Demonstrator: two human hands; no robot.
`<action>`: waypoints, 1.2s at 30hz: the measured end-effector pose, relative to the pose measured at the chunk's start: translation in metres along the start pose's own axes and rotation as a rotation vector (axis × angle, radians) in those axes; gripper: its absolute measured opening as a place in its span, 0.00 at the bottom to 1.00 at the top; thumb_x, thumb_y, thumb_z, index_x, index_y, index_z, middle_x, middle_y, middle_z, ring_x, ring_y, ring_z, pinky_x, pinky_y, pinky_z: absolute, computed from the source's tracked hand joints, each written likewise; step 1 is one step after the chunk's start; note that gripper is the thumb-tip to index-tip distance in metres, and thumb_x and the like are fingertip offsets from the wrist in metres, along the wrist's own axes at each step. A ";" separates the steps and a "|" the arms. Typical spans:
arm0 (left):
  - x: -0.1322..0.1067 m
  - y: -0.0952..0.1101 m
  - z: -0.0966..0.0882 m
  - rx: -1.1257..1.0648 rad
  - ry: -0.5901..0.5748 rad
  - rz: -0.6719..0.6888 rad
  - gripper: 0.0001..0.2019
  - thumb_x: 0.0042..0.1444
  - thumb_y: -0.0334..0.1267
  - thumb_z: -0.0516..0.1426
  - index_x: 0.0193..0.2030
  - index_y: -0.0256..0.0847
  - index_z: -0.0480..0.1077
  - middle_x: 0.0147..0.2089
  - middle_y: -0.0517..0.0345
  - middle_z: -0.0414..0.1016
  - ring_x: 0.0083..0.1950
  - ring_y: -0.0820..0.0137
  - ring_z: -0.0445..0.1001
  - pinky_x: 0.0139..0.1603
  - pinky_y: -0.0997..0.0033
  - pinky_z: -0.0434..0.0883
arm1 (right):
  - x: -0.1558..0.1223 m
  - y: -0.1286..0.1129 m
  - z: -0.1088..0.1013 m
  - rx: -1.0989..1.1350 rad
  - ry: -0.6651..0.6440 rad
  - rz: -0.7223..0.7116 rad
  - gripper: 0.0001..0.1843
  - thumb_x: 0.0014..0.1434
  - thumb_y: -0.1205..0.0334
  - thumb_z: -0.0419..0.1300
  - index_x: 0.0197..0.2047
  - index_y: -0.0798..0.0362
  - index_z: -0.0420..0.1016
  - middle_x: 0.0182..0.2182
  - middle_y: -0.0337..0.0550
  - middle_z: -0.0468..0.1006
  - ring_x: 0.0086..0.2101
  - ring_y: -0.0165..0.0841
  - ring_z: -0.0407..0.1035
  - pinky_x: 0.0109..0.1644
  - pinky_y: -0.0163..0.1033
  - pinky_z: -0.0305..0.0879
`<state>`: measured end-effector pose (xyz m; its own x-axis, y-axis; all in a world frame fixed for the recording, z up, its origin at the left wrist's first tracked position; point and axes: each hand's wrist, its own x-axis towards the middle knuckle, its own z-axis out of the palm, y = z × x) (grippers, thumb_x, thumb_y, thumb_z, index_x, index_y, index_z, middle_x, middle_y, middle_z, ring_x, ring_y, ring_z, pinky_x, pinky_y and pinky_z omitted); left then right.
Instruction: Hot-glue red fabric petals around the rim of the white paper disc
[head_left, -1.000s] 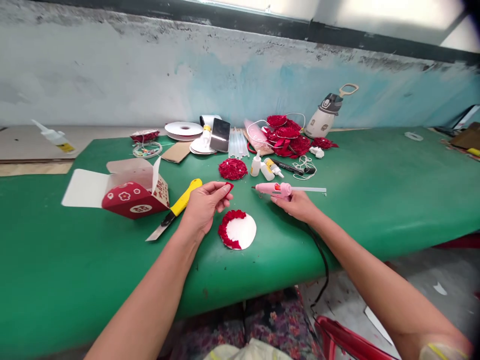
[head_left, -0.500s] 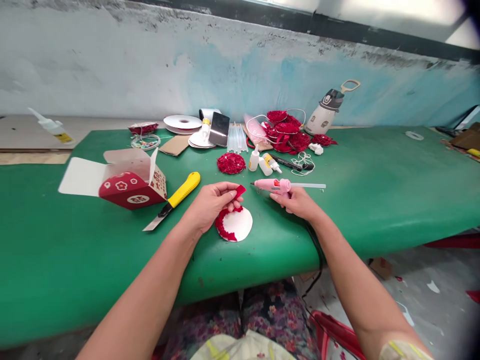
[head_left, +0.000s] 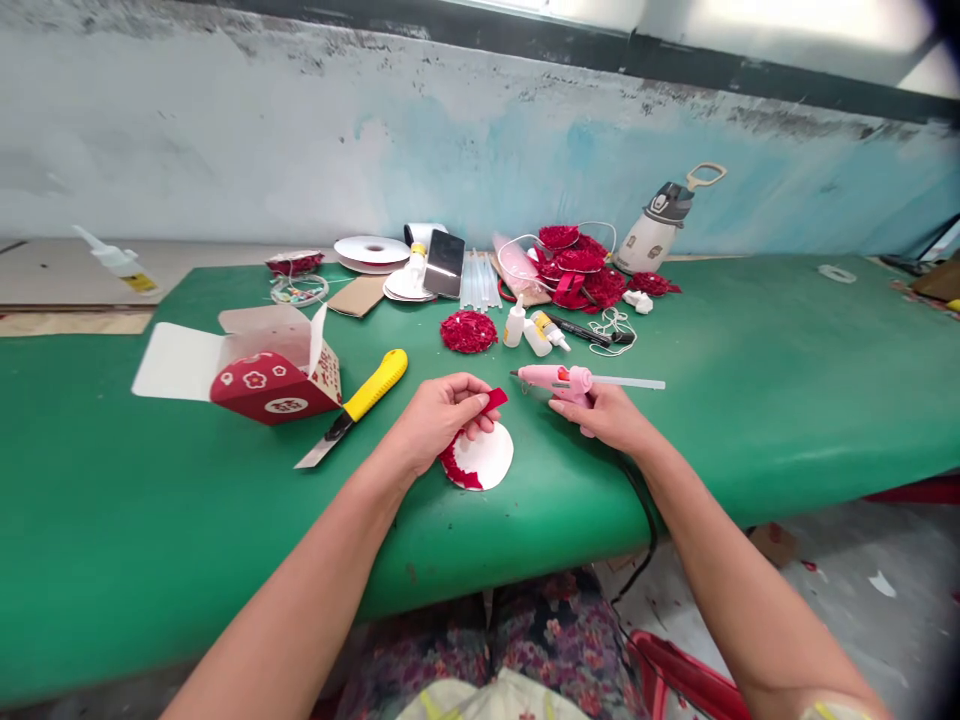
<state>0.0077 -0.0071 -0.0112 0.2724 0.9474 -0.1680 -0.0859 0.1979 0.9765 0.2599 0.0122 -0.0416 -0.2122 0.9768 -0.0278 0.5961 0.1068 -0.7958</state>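
Pinched in my left hand (head_left: pixel 450 418) is a small piece of red ribbon (head_left: pixel 495 400), its free end pointing right. Just below lies a white disc (head_left: pixel 487 458), flat on the green table, with gathered red ribbon (head_left: pixel 459 470) along its left edge; my fingers cover part of its top. My right hand (head_left: pixel 611 415) is wrapped round the handle of a pink hot glue gun (head_left: pixel 559 380). Its nozzle points left at the red piece, a short gap apart, and a clear glue stick (head_left: pixel 630 382) sticks out of its back.
A yellow utility knife (head_left: pixel 375 388) lies with blade out beside an open red-and-white box (head_left: pixel 274 385). Behind are a finished red rosette (head_left: pixel 469 331), small glue bottles (head_left: pixel 514 322), glue sticks (head_left: pixel 478 280), a phone (head_left: pixel 444 265), a rosette pile (head_left: pixel 581 265) and a water bottle (head_left: pixel 651 230).
The whole view has shifted slightly, so everything sits a little further right and lower. Both hands keep their holds on the ribbon piece and the glue gun.
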 end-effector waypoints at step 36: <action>-0.014 0.009 0.002 -0.156 -0.229 0.014 0.16 0.57 0.47 0.59 0.28 0.35 0.66 0.23 0.57 0.74 0.17 0.80 0.65 0.14 0.84 0.55 | -0.047 -0.106 0.075 0.232 0.462 -0.261 0.04 0.59 0.66 0.61 0.37 0.52 0.78 0.32 0.42 0.76 0.32 0.33 0.71 0.36 0.38 0.70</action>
<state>0.0052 -0.0188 -0.0001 0.4786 0.8720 -0.1025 -0.2326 0.2385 0.9429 0.1484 -0.0587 -0.0011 0.0615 0.9087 0.4129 0.3725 0.3630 -0.8541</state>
